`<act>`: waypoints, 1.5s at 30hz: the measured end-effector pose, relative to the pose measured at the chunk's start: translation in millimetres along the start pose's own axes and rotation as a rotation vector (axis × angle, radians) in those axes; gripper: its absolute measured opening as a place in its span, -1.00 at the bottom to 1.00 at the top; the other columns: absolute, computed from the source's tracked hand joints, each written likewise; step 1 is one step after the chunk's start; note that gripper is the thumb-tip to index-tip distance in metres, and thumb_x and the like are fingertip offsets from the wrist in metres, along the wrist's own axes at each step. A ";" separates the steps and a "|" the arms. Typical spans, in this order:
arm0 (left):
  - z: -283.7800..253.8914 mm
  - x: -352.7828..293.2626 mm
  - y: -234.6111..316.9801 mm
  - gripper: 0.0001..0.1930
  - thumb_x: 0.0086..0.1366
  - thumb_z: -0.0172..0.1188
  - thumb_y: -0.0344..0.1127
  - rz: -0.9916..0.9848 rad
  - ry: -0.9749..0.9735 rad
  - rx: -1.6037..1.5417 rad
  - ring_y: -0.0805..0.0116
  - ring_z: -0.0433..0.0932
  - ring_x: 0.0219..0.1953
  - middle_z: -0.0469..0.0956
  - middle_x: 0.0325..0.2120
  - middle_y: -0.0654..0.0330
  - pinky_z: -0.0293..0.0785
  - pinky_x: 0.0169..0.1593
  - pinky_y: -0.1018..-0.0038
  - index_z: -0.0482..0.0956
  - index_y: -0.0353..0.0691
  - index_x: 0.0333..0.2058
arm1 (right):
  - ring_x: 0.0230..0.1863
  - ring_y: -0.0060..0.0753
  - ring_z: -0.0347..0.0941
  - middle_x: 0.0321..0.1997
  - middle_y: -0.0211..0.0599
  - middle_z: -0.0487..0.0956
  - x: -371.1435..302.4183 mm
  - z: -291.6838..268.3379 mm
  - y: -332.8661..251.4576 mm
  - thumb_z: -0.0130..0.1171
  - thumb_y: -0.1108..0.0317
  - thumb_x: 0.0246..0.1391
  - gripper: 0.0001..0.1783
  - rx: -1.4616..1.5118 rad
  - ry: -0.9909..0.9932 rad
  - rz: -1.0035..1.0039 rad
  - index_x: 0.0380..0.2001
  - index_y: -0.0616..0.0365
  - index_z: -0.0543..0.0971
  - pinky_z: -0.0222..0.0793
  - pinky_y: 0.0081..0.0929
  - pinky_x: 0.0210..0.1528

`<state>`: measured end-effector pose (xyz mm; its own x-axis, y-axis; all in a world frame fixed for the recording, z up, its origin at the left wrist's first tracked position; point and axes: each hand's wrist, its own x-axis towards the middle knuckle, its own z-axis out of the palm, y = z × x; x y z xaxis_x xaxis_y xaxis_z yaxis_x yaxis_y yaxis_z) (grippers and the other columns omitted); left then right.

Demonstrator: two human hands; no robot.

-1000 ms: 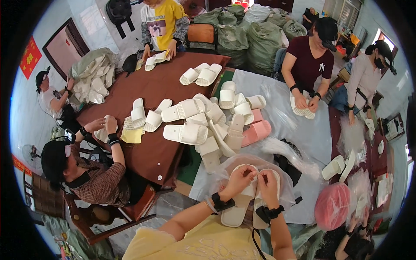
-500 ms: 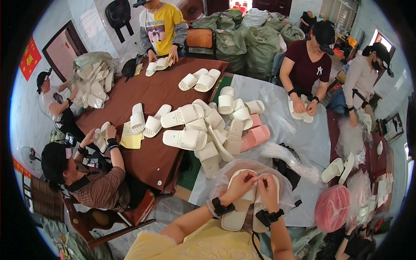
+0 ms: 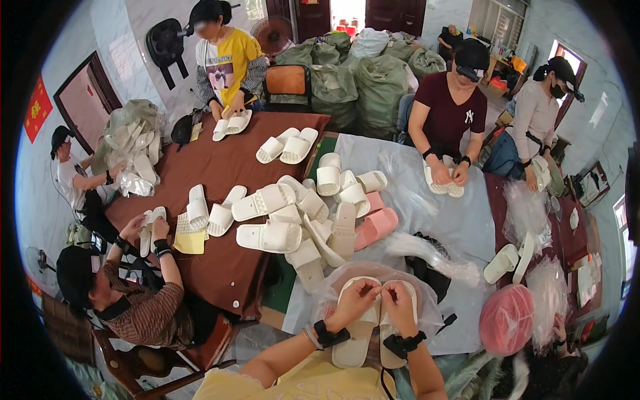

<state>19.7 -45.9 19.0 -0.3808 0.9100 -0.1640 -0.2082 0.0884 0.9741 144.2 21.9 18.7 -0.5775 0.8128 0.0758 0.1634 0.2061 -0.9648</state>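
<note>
Keep the pair of off-white, flat-soled slippers [image 3: 353, 348] aligned at the near edge of the grey-sheeted worktop [image 3: 470, 223]; work both sides evenly. Left hand [image 3: 357, 301], right hand [image 3: 399, 308]: fingers narrow, thumbs toward forefingers, above the toe halves; any held item cannot be told.

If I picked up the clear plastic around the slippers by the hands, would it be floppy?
The clear plastic would probably flop, because its edges wrinkle softly around the white slippers. It's likely very light, since it looks thin enough to see the pale table cover through. Its shine hints it might feel slippery.
</note>
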 end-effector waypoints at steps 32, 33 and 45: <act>-78.0 -51.0 9.7 -0.63 0.04 0.20 -0.41 0.152 0.228 0.606 0.33 0.40 -0.17 0.45 -0.19 0.14 0.34 -0.16 0.49 0.45 -0.26 -0.12 | 0.21 0.07 -0.01 0.18 0.04 0.10 -33.0 -76.0 -21.8 0.18 0.06 -0.09 -0.17 -0.476 -0.192 -0.302 0.17 0.18 0.08 -0.06 -0.19 0.22; -81.1 -56.3 -1.7 -0.62 0.04 0.20 -0.29 0.201 0.205 0.645 0.29 0.44 -0.26 0.48 -0.28 0.05 0.36 -0.23 0.46 0.45 -0.33 -0.16 | 0.20 0.08 -0.01 0.16 0.05 0.11 -39.4 -77.8 -19.8 0.19 0.06 -0.12 -0.16 -0.548 -0.240 -0.221 0.17 0.18 0.08 -0.05 -0.18 0.21; -78.4 -61.9 -18.3 -0.54 0.09 0.15 -0.38 0.247 -0.151 0.854 0.38 0.41 -0.47 0.46 -0.46 0.12 0.35 -0.38 0.52 0.33 -0.37 -0.01 | 0.07 0.03 0.10 0.00 -0.05 0.25 -40.9 -56.1 9.0 0.26 0.21 -0.28 -0.23 -0.447 -0.004 -0.179 0.06 0.17 0.23 -0.01 -0.18 0.15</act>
<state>-23.5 -135.6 -0.9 -0.1908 0.9812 0.0284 0.6272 0.0996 0.7724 214.1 21.1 21.0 -0.6308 0.7413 0.2293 0.3884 0.5576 -0.7337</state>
